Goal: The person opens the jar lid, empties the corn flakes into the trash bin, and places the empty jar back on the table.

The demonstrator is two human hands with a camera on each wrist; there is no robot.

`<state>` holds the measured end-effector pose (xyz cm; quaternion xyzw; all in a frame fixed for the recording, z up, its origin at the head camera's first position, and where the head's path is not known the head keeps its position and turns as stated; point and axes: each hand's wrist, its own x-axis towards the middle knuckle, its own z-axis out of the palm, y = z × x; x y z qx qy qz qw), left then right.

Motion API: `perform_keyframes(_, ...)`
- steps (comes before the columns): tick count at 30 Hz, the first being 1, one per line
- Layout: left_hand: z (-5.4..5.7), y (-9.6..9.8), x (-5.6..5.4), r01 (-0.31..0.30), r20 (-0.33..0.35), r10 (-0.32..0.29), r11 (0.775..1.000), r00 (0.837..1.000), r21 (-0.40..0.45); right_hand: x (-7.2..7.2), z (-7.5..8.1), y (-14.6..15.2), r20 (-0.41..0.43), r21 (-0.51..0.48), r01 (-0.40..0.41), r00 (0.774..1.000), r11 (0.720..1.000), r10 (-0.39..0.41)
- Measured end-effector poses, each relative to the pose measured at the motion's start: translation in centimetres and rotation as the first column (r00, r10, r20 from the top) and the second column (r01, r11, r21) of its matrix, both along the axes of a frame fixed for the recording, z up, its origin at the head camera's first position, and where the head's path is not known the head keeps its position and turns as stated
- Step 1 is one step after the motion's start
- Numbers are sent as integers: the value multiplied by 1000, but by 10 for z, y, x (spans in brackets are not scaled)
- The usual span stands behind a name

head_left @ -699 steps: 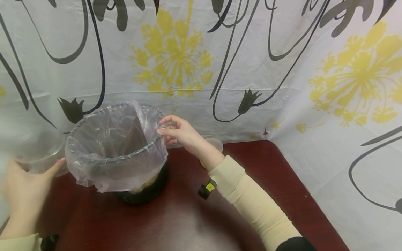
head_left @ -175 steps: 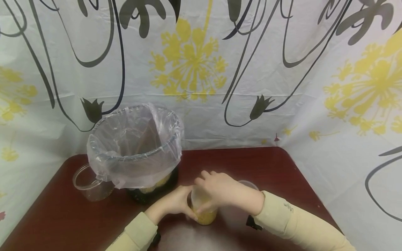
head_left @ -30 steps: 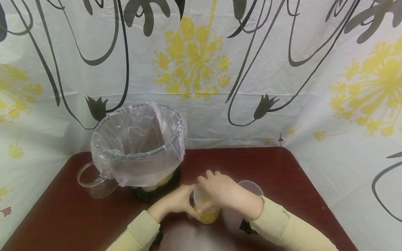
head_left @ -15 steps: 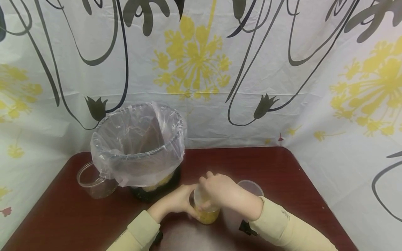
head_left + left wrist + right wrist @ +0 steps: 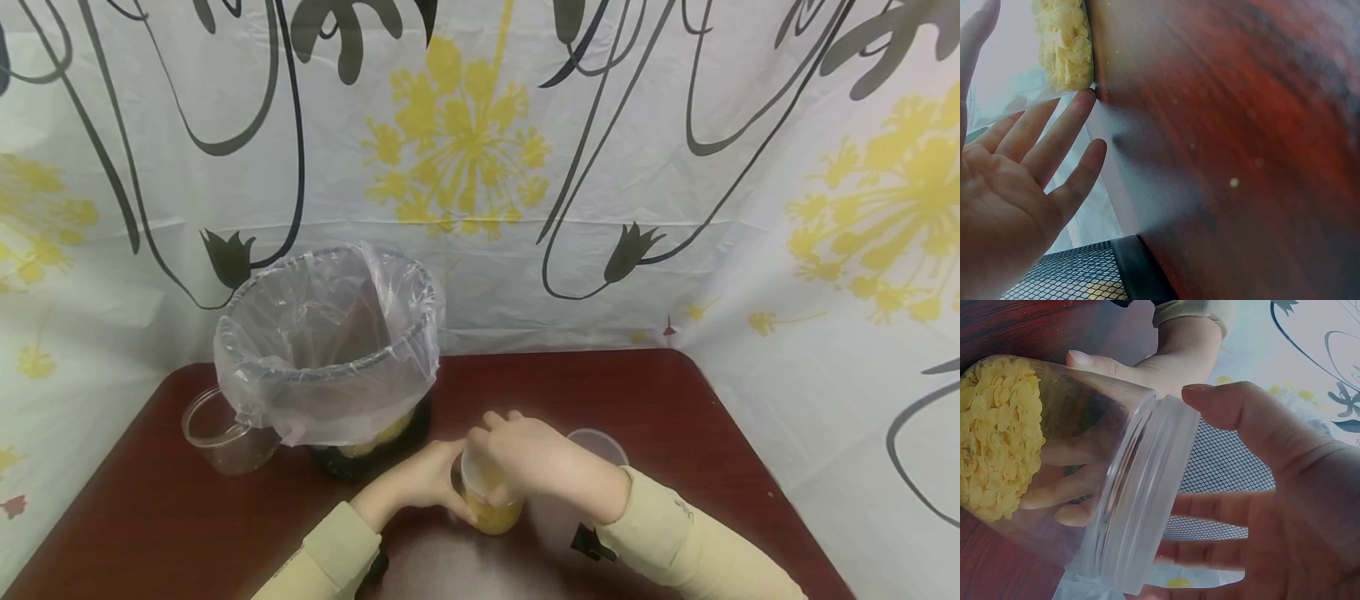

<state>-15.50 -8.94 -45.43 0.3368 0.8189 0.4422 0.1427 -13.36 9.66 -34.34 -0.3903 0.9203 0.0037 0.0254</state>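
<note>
In the head view a clear plastic jar (image 5: 497,518) stands near the table's middle, with pale yellow flakes (image 5: 1000,437) in its lower part. A translucent white screw lid (image 5: 1154,500) sits on its mouth in the right wrist view. My left hand (image 5: 423,482) holds the jar's body from the left, thumb on the near side and fingers behind it. From above and the right, my right hand (image 5: 528,458) grips the lid, its thumb and fingers spread around the rim. The right hand covers much of the jar's top in the head view.
A black mesh bin (image 5: 1222,462) lined with a clear plastic bag (image 5: 330,408) stands at the back left. Beside it, a clear tub (image 5: 236,454) rests on the dark red table (image 5: 135,525). Another clear container (image 5: 600,446) is partly hidden behind my right forearm. A patterned curtain (image 5: 480,308) hangs behind.
Earlier, my left hand was at the clear tub and my right at the bin's bag; both hands then came to the jar. Lately, only my right fingers shift slightly around the lid.
</note>
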Motion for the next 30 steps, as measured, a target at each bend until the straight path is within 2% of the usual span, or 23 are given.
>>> perform_keyframes(5,0,0,0,-7,-12,7,1000,1000,-17,-1,1,2,64,-21,-11,998,1000,13)
perform_keyframes(13,1,0,0,-11,-44,10,1000,999,-26,-4,2,6,103,-45,-87,990,995,91)
perform_keyframes(20,-2,-1,-1,-10,-43,9,1000,999,-29,-7,0,8,155,-81,-137,977,987,149)
perform_keyframes(30,1,-1,0,6,-41,-7,999,999,-32,-11,1,13,203,-123,-210,951,970,232)
